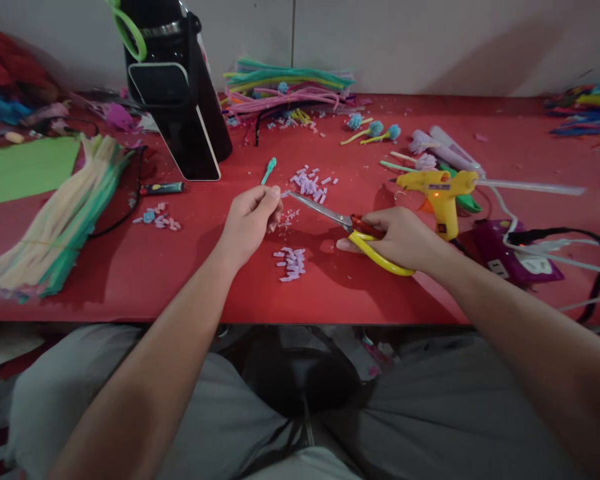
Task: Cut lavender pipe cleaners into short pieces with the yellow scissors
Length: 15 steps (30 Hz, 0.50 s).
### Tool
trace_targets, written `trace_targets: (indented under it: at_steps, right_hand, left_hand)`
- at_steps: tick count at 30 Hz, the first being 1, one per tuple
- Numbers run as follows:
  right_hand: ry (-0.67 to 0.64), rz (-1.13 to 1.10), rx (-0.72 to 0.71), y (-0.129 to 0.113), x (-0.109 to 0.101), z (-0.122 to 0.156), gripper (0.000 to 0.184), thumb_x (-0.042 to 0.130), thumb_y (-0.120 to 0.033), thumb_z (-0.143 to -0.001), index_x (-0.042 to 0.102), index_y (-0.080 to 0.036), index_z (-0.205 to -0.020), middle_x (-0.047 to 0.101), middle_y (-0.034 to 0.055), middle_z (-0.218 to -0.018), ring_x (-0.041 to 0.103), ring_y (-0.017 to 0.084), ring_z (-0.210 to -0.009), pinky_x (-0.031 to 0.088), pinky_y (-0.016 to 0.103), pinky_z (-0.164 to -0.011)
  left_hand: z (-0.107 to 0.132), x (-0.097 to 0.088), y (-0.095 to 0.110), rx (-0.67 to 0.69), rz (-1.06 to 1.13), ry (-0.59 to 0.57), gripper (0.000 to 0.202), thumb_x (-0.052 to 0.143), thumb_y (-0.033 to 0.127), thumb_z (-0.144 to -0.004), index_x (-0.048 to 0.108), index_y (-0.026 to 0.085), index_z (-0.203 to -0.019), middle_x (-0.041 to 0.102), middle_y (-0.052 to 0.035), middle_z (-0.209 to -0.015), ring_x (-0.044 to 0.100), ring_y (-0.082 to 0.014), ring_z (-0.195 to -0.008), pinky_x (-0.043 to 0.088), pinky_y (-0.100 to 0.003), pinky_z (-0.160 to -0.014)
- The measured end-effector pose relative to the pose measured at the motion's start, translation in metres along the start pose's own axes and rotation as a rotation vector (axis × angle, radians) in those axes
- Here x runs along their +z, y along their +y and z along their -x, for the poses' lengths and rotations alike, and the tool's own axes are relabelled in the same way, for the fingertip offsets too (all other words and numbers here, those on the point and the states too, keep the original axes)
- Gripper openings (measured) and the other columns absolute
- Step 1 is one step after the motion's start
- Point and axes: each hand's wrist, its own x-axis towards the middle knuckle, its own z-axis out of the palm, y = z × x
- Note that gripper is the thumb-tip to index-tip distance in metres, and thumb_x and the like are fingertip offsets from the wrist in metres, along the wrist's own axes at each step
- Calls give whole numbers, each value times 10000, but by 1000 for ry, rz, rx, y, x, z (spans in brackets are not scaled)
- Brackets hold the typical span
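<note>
My right hand (397,237) grips a pair of scissors (325,212) with yellow and red handles. Their tips reach a small lilac piece (285,194) pinched between the thumb and finger of my left hand (253,217). Behind the blades lies a pile of short lilac pieces (307,185), and nearer the table's front is a second lilac pile (293,265). Fine lilac clippings (291,219) are scattered between the two piles. A short teal stem with a thicker tip (269,170) lies just beyond my left hand.
A yellow glue gun (443,193) with a lit orange light stands at right, near a purple power box (517,253) and cables. A phone (177,120) leans on a black bottle (215,100). Pipe cleaner bundles (55,220) lie left; blue-tipped stems (375,129) lie behind.
</note>
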Motion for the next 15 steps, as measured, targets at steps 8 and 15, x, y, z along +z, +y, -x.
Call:
trace_targets:
  at_steps: [8, 15]
  right_hand:
    - [-2, 41, 0, 0, 0, -2, 675, 657, -827, -635, 419, -199, -566, 301, -42, -557, 288, 97, -553, 220, 269, -475]
    - [41, 15, 1, -3, -1, -1, 701, 646, -845, -626, 358, -211, -549, 268, -48, -554, 257, 94, -540, 203, 285, -467]
  left_hand:
    - [0, 0, -1, -7, 0, 10, 303, 570, 304, -951, 574, 165, -682, 524, 18, -597, 468, -58, -508, 378, -178, -482]
    - [0, 0, -1, -28, 24, 13, 290, 563, 281, -952, 578, 166, -687, 520, 19, -590, 468, -57, -503, 381, -173, -478]
